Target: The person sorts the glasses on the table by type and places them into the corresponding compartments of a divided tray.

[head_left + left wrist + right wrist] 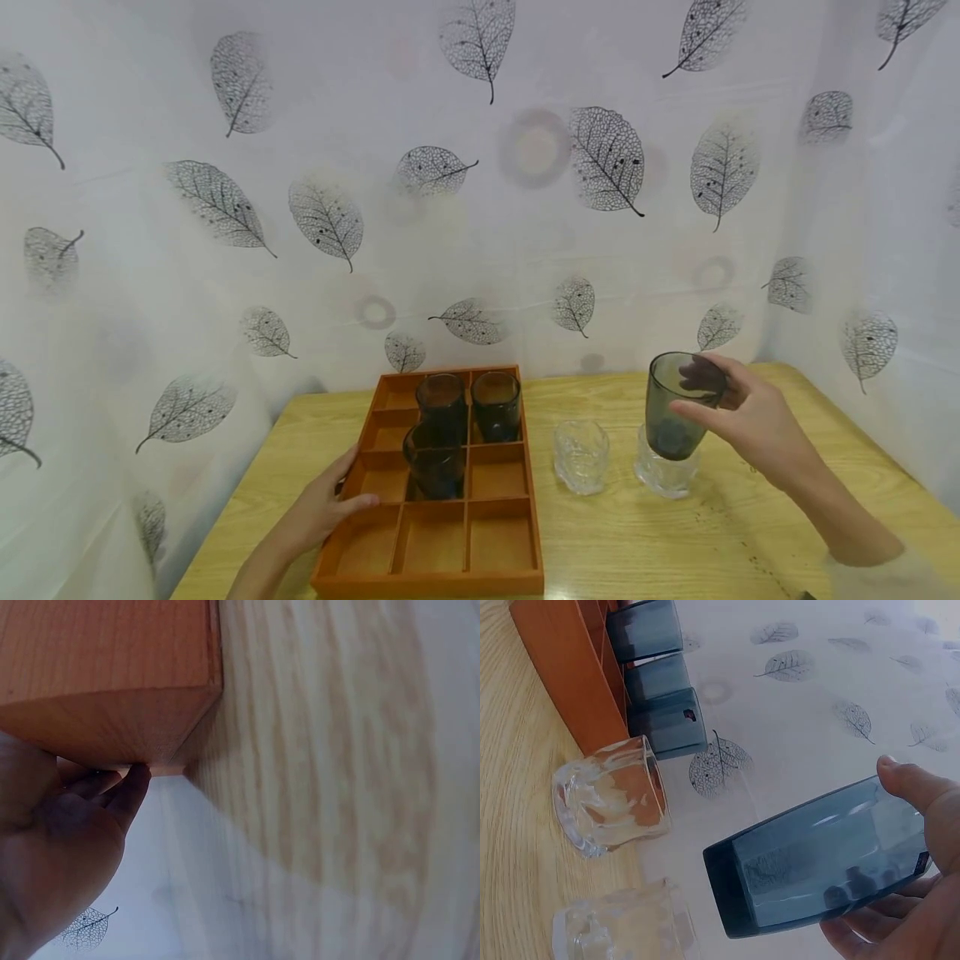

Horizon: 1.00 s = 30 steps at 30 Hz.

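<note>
Two clear glasses (pixel 582 460) stand below and left of the fingers of our right hand (pixel 761 421); further left, our left hand (pixel 317 512) grips the wooden tray (pixel 501 546), three dark glasses (pixel 442 400) within. Only the right wrist view shows a gap beneath the smoky glass (pixel 666 421) our right fingers and thumb pinch, mouth up, long axis slightly tilted.

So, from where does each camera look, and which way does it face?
Head: on the head, facing forward and down at the wooden tray and table; left grip, right grip and both forearms show.
Left wrist: worn there, facing along the wooden tray's outer wall; the left grip shows.
Right wrist: worn there, facing past the held dark glass toward the wooden tray and curtain; the right grip shows.
Shared: head and right wrist show the held dark glass and two clear glasses.
</note>
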Each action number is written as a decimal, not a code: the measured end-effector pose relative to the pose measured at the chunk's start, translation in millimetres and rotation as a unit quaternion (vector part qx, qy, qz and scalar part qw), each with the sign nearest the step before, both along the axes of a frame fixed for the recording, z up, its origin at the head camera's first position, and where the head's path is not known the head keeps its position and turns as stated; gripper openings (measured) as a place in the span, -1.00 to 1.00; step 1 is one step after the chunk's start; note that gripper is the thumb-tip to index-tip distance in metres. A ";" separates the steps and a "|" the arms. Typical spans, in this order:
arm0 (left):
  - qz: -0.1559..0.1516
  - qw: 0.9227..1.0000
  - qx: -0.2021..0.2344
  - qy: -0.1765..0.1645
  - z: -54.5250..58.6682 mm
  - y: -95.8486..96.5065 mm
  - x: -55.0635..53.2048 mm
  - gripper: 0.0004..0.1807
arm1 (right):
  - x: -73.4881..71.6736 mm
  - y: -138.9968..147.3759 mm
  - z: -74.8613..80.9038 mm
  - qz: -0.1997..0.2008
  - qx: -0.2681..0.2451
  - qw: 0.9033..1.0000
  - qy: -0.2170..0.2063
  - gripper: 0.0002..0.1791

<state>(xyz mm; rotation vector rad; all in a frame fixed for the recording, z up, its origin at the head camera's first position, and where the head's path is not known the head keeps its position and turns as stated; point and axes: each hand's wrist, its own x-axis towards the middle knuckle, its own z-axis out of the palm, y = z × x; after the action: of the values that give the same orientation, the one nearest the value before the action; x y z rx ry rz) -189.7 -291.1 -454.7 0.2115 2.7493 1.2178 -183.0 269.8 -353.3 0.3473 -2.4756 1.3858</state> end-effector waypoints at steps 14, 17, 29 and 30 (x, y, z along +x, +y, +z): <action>0.000 1.000 -0.005 -0.005 1.7 0.4 0.0 0.10 | -2.3 -51.9 7.3 0.043 -0.030 0.998 -0.025 -0.20; -0.004 1.000 -0.007 -0.006 3.0 0.6 0.5 0.09 | -3.9 -63.3 7.3 0.054 -0.036 0.998 -0.024 -0.20; -0.001 1.000 -0.011 -0.005 2.3 0.6 1.2 0.10 | -12.9 -104.9 -1.0 0.097 -0.079 0.991 -0.037 -0.17; -0.001 1.000 -0.012 -0.004 2.3 0.6 1.3 0.10 | -14.2 -108.6 -2.6 0.100 -0.084 0.991 -0.038 -0.18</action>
<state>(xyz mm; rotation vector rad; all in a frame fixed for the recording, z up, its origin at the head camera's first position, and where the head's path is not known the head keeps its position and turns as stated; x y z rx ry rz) -188.4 -290.5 -452.3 0.2063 2.7540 1.1815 -197.2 161.2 -356.0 0.5256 -2.4158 1.7035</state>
